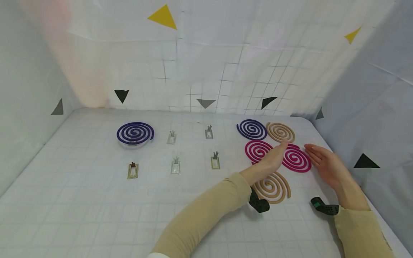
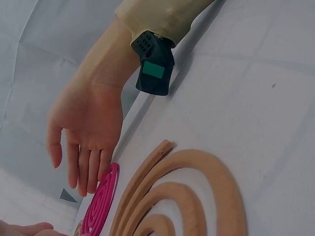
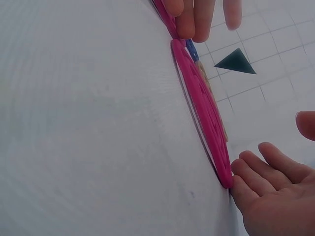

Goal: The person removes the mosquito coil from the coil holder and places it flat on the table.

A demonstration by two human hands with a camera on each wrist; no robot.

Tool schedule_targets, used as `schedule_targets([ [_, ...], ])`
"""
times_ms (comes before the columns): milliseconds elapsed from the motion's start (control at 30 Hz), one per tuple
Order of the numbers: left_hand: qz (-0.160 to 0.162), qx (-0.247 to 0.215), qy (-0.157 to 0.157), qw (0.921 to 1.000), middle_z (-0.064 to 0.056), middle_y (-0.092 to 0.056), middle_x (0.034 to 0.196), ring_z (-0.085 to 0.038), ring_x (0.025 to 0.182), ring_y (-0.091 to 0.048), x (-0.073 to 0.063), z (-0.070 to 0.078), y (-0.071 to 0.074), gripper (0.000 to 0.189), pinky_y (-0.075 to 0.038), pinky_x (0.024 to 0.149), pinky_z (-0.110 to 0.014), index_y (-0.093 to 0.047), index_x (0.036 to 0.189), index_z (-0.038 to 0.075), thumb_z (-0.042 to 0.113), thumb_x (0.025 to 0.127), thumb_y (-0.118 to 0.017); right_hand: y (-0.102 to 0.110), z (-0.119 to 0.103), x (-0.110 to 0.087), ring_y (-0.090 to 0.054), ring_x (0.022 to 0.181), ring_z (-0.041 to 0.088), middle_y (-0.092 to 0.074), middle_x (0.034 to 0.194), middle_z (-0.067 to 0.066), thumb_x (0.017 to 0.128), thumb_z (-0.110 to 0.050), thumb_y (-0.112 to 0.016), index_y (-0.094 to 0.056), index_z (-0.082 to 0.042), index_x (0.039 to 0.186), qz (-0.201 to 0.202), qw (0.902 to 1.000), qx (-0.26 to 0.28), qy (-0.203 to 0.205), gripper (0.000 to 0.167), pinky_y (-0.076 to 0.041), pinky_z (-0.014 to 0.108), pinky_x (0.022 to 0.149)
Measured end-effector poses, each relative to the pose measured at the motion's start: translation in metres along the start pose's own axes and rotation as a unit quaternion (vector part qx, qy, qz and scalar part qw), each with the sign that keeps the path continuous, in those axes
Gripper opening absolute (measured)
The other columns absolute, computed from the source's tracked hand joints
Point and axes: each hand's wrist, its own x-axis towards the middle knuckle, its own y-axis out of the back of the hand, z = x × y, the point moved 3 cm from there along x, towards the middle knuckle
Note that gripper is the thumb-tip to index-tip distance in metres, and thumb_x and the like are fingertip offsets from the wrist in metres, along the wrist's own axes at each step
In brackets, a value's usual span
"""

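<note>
A pink mosquito coil (image 1: 296, 158) lies flat on the table between my two hands. To its left, my left hand (image 1: 272, 157) is stretched out with straight fingers, its fingertips at the coil's near end (image 3: 178, 46). On the other side my right hand (image 1: 329, 165) has its fingers extended, and they appear to touch the coil's edge in the right wrist view. A second pink coil (image 1: 256, 148) is partly covered by my left hand. Below my left wrist lies a tan coil (image 1: 284, 182), seen large in the left wrist view.
Behind the pink coils lie a navy coil (image 1: 252, 129) and another tan coil (image 1: 280, 132). At the left, a navy coil (image 1: 135, 133) sits raised above the table. Several small metal stands (image 1: 133, 171) are spread across the middle. A fabric wall (image 1: 380, 118) borders the right side.
</note>
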Motion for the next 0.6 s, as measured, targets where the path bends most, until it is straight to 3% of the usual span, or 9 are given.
schedule_targets([
  [233, -0.001, 0.002, 0.005, 1.0000, 0.008, -0.040, 0.157, -0.011, 0.146, -0.034, -0.002, -0.001, 0.002, 0.070, -0.026, 0.121, -0.028, -0.040, 0.154, 0.020, 0.062, 0.103, -0.017, 0.000, 0.001, -0.001, -0.011, 0.153, 0.009, -0.049, 0.131, -0.016, 0.108, -0.031, -0.042, -0.047, -0.024, 0.131, 0.000, 1.0000, 0.003, 0.004, 0.025, 0.003, 0.024, 0.123],
  [333, 0.009, 0.018, -0.006, 0.9998, 0.008, -0.042, 0.156, -0.011, 0.145, -0.036, -0.003, -0.002, 0.005, 0.070, -0.027, 0.121, -0.028, -0.042, 0.153, 0.019, 0.061, 0.103, -0.017, -0.002, 0.000, -0.001, -0.009, 0.154, 0.009, -0.046, 0.137, -0.014, 0.108, -0.031, -0.041, -0.047, -0.024, 0.134, 0.005, 0.9999, -0.002, 0.012, 0.027, 0.004, 0.023, 0.123],
  [467, 0.020, 0.028, -0.025, 0.9991, 0.008, -0.040, 0.158, -0.011, 0.147, -0.034, -0.004, -0.003, 0.012, 0.067, -0.026, 0.121, -0.029, -0.040, 0.154, 0.021, 0.059, 0.104, -0.017, -0.008, -0.005, -0.002, -0.004, 0.155, 0.012, -0.034, 0.151, -0.005, 0.108, -0.033, -0.041, -0.032, -0.017, 0.151, 0.020, 0.9988, -0.031, 0.032, 0.046, 0.002, 0.021, 0.123],
  [600, 0.035, 0.026, -0.033, 0.9985, 0.007, -0.037, 0.160, -0.012, 0.148, -0.031, -0.004, -0.005, 0.021, 0.065, -0.023, 0.122, -0.028, -0.037, 0.155, 0.020, 0.056, 0.105, -0.018, -0.017, -0.013, -0.003, -0.003, 0.156, 0.015, -0.033, 0.153, -0.005, 0.108, -0.032, -0.041, -0.023, -0.013, 0.156, 0.023, 0.9979, -0.037, 0.048, 0.054, 0.001, 0.022, 0.123],
])
